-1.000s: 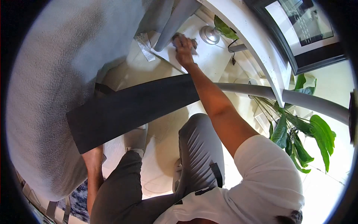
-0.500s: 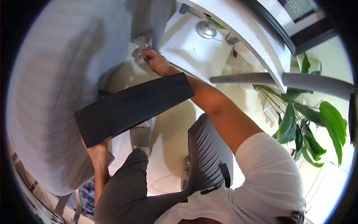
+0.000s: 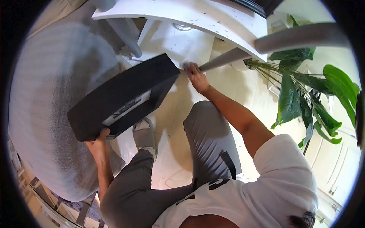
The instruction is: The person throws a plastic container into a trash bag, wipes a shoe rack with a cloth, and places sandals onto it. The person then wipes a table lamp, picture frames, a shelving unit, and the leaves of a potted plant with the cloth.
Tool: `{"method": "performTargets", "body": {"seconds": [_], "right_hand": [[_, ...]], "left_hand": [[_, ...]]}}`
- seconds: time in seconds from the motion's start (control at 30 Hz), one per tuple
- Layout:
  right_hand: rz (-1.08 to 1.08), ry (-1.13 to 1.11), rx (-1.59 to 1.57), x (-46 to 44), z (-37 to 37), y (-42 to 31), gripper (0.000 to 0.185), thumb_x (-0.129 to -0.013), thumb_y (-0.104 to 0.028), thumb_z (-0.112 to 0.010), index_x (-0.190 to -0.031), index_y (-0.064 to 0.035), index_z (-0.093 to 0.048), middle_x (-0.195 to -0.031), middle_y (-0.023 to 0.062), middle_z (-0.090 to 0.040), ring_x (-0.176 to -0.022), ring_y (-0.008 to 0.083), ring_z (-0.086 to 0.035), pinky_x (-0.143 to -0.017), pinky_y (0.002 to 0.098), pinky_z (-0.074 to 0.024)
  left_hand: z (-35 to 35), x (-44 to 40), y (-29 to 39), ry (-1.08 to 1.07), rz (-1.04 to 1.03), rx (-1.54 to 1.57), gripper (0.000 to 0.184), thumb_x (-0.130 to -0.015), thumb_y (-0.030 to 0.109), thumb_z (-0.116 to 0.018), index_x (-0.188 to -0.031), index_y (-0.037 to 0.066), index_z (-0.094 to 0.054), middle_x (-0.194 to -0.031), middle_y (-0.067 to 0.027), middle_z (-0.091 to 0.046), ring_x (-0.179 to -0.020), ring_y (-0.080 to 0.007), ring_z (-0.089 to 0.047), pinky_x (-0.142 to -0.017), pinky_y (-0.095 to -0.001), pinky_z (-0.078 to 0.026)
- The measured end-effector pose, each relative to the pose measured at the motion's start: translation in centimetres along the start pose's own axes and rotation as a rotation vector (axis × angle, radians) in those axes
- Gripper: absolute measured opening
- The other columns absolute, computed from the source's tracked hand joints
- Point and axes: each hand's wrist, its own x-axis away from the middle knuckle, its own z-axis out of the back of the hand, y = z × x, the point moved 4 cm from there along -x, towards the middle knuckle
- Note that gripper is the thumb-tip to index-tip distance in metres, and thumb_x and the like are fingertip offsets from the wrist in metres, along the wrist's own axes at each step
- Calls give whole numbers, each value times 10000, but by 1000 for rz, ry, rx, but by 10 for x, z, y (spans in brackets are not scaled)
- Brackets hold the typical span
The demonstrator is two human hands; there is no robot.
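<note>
My left hand [image 3: 99, 141] grips the lower left corner of a deep black frame [image 3: 125, 91], its thumb over the edge. The frame is tilted, and part of a light-edged picture [image 3: 127, 108] shows inside it. My right hand [image 3: 196, 77] is by the frame's upper right corner, near the edge of a white low shelf [image 3: 163, 40]. Its fingers are closed round a small greyish thing, perhaps a cloth, too small to make out.
A grey fabric-covered piece of furniture [image 3: 49, 98] fills the left. Above is a white tabletop edge [image 3: 213, 19] with grey legs [image 3: 228, 60]. A leafy green plant [image 3: 291, 98] stands at the right. My grey-trousered knees are below, over the tiled floor [image 3: 167, 152].
My right hand has moved from the white shelf to the papers at its left, then right to the shelf's front edge. The black frame has tilted, so its picture side shows.
</note>
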Motion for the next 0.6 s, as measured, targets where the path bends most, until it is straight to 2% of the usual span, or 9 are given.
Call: {"method": "performTargets", "body": {"seconds": [0.07, 0.1, 0.13, 0.17, 0.23, 0.3, 0.33, 0.4, 0.6], "right_hand": [[156, -33, -333, 14, 15, 8, 379, -766, -33, -484, -1138, -74, -543, -1241, 180, -454, -1167, 329, -432, -917, 369, -428], [187, -72, -375, 25, 26, 16, 356, -723, -17, -514, -1064, -88, -585, -1156, 132, -538, -1082, 275, -515, -865, 351, -459], [175, -57, -380, 27, 39, 29, 356, -723, -17, -514, -1064, -88, -585, -1156, 132, -538, -1082, 275, -515, -865, 351, -459], [-101, -243, -649, 31, 35, 51, 354, -707, -14, -526, -1045, -89, -596, -1105, 124, -569, -1022, 275, -548, -829, 355, -472], [-441, -170, -984, 40, 16, 92, 315, -701, -18, -549, -1003, -77, -615, -1016, 130, -611, -909, 276, -596, -759, 361, -491], [-467, 220, -759, 25, 56, 111, 246, -755, -40, -563, -992, -69, -621, -978, 150, -620, -869, 258, -601, -734, 336, -483], [-478, 246, -771, 15, 42, 114, 246, -755, -40, -563, -992, -69, -621, -978, 150, -620, -869, 258, -601, -734, 336, -483], [40, 333, -1146, -16, 12, 108, 242, -796, -64, -550, -1030, -88, -606, -995, 131, -612, -924, 266, -574, -793, 345, -461], [-131, 377, -810, -53, -12, 139, 365, -791, -37, -480, -1123, -173, -547, -1115, 68, -570, -1034, 285, -524, -905, 368, -420]], "left_hand": [[-10, -1, 14, 11, -75, 10, 302, -559, -97, -584, -843, 4, -561, -792, -42, -551, -687, -146, -542, -613, -255, -432], [-12, -2, 17, 0, -88, 1, 302, -559, -97, -584, -843, 4, -561, -792, -42, -551, -687, -146, -542, -613, -255, -432], [-14, -4, 16, -30, -63, 60, 285, -561, -92, -583, -826, 10, -556, -781, -41, -548, -680, -147, -540, -605, -256, -433], [-19, -5, 19, -57, -37, 121, 269, -562, -86, -582, -809, 15, -551, -771, -39, -545, -673, -147, -538, -597, -256, -434], [-29, -3, 37, -98, -41, 90, 288, -559, -94, -573, -822, 19, -543, -767, -36, -543, -671, -148, -533, -586, -255, -431], [-42, 0, 53, -140, -55, 56, 306, -557, -102, -564, -835, 22, -536, -762, -32, -541, -668, -148, -529, -575, -254, -428], [-49, 1, 56, -139, -44, 77, 333, -554, -113, -553, -855, 25, -529, -763, -28, -543, -660, -145, -525, -558, -253, -424], [-59, 2, 66, -152, -67, 74, 360, -550, -125, -542, -876, 29, -522, -764, -24, -545, -651, -142, -521, -541, -252, -420], [-89, 5, 80, -245, -68, -22, 393, -534, -151, -508, -876, 41, -515, -733, -28, -543, -639, -144, -525, -509, -250, -411]]}}
